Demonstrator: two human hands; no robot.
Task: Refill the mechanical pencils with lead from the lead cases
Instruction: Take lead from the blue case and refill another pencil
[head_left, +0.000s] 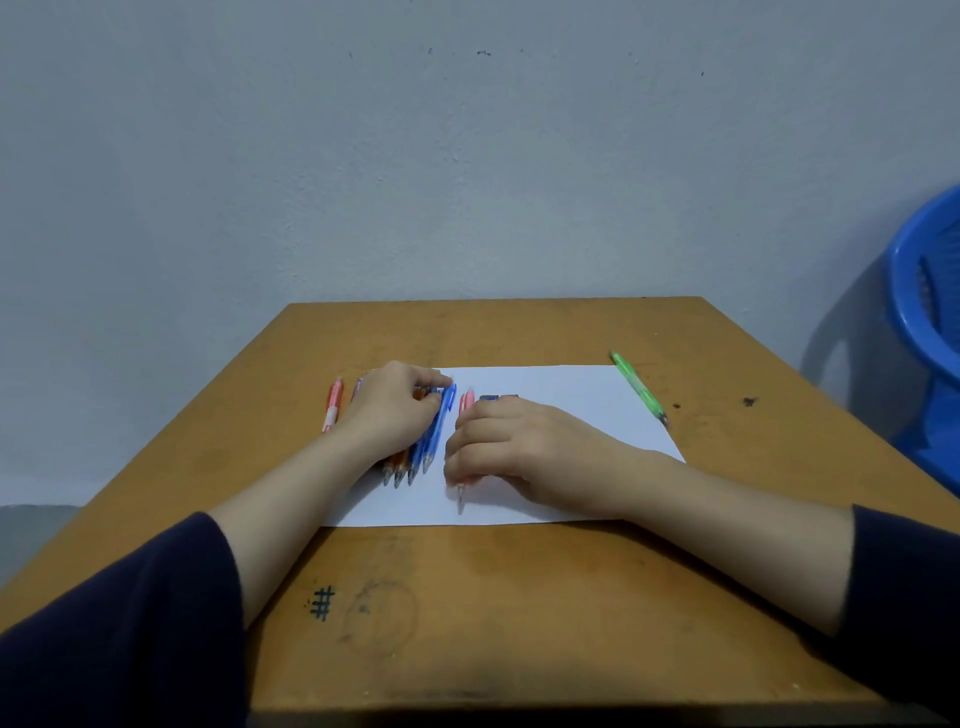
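Mechanical pencils (434, 436) lie rowed on paper (561, 387), left of centre, under the curled left grip (395, 410). The right grip (519, 447) pinches a pink pencil (467, 402). Judged step: selecting one. Next: uncap it, then reach the lead cases (498, 398) just beyond.

The person wore a top with long sleeves of a dark navy colour, plain, with no print or stripe to be seen. The cloth looked soft and a little loose, with gentle folds. The left sleeve (119, 623) filled the near left corner, and its rounded edge ended high on the forearm. The right sleeve (904, 597) showed at the near right edge, partly cut by the frame, and ended at a similar height. From each sleeve edge the forearm was bare up to the hand. The left hand (395, 410) and the right hand (519, 447) were bare too, their outlines slightly blurred.
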